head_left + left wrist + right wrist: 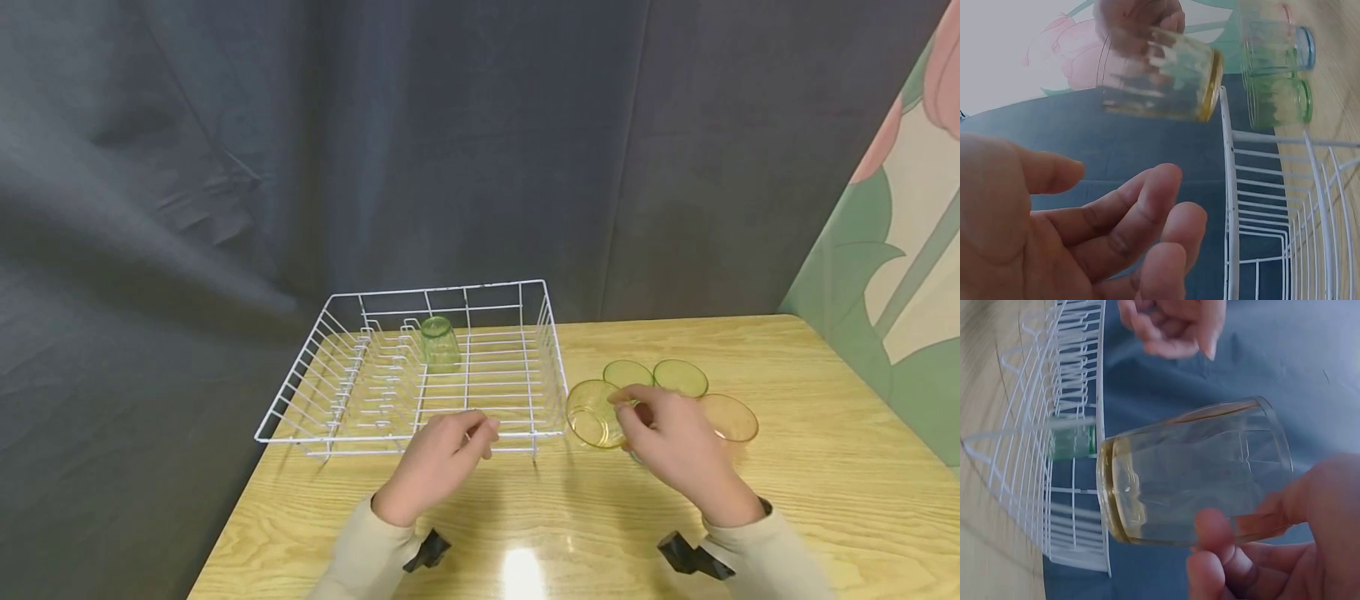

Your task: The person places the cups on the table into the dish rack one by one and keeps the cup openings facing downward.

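Note:
My right hand pinches a yellow-tinted drinking glass by its rim, thumb on one side of the wall and fingers on the other. The glass is held mouth up just off the rack's right front corner; its thick amber base shows in the right wrist view. My left hand hangs over the front edge of the white wire dish rack, fingers loosely bent with nothing in them. Inside the rack, a green glass stands upside down near the middle.
Right of the rack, two green glasses and a pinkish-orange glass stand on the wooden table, partly behind my right hand. A blue glass base shows among them in the left wrist view. A dark curtain hangs behind.

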Available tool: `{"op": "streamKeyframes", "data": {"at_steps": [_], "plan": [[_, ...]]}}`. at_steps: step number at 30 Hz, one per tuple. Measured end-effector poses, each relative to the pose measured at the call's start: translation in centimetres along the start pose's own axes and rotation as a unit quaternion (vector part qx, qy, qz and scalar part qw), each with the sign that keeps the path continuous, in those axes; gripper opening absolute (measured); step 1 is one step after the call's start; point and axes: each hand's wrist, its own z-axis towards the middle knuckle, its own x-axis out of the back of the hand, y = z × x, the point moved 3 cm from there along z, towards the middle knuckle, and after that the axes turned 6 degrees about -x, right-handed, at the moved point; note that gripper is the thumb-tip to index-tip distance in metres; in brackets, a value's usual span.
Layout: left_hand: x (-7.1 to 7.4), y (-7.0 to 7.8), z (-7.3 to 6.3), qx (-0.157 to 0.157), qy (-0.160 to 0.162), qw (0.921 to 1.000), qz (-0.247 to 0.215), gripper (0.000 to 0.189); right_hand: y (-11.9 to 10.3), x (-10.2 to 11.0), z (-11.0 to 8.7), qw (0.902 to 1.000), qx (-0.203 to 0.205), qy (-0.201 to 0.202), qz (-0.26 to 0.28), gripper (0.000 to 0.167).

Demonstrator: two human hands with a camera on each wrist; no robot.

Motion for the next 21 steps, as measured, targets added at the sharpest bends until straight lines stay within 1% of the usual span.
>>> {"op": "streamKeyframes", "data": {"at_steps": [4, 7, 11, 14, 16, 21], "plan": [[-0.3, 0.6, 0.5, 0.001, 0.0, 0.9998, -0.021, 0.042, -1.1, -1.0, 0.0, 0.9999, 0.015, 0.004, 0.006, 0.026], [-0.7, 0.8, 0.9, 0.017, -0.008, 0.9987, -0.047, 0.047, -1.9, -1.6, 0.0, 0.9997, 0.025, 0.007, 0.007, 0.023], [-1.1, 0.9, 1.2, 0.039, -0.02, 0.995, -0.089, 0.062, -2.8, -2.7, -0.1, 0.9988, 0.048, 0.009, 0.011, 0.02], [-1.4, 0.8, 1.4, 0.051, -0.024, 0.9926, -0.107, 0.069, -3.4, -3.5, -0.2, 0.9978, 0.065, 0.009, 0.006, 0.019], [-1.5, 0.7, 1.4, 0.056, -0.021, 0.9921, -0.11, 0.071, -3.6, -4.0, -0.2, 0.9973, 0.073, 0.011, -0.002, 0.018], [-1.7, 0.4, 1.4, 0.075, -0.008, 0.9925, -0.096, 0.073, -3.9, -4.7, -0.3, 0.996, 0.085, 0.026, -0.002, 0.015]]}}
